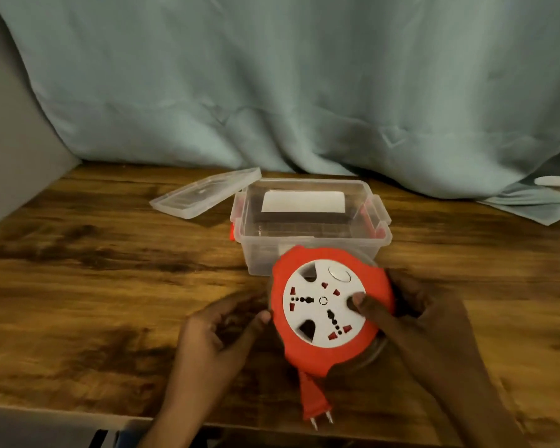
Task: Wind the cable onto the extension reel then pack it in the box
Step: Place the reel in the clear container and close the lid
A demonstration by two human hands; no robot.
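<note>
A round red extension reel with a white socket face is held tilted just above the wooden table, in front of the box. Its red plug hangs from the lower edge with two metal pins pointing down. My right hand grips the reel's right side, thumb pressed on the white face. My left hand touches the reel's left rim with its fingertips, fingers apart. The clear plastic box stands open behind the reel, with a white and dark item lying inside. No loose cable shows outside the reel.
The box's clear lid lies on the table to the left of the box. A teal cloth hangs behind and drapes onto the table at the right. The table's front edge runs close below the plug.
</note>
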